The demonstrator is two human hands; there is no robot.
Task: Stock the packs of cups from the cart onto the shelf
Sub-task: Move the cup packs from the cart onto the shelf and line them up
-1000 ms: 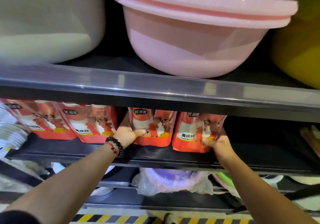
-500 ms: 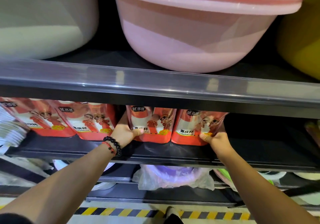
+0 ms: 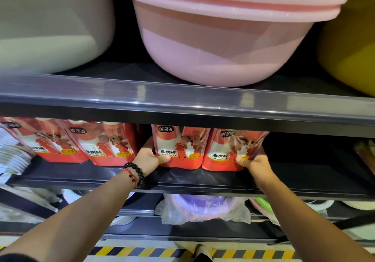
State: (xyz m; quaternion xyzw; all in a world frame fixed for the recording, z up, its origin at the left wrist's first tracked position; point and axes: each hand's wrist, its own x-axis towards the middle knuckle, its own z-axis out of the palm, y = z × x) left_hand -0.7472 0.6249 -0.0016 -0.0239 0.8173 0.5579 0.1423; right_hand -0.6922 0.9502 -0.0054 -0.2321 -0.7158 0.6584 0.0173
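Several red packs of cups stand in a row on the dark middle shelf. My left hand, with a bead bracelet on the wrist, grips the lower left side of one pack. My right hand holds the lower right corner of the pack beside it. The two packs touch each other and stand upright. Two more packs stand further left. The cart is out of view.
A pink basin, a white tub and a yellow basin sit on the shelf above. White stacked items lie at far left. A bagged purple basin sits below. Yellow-black tape marks the floor.
Both hands have pushed the two packs a little deeper onto the shelf and stood them closer together. The view has shifted slightly downward.
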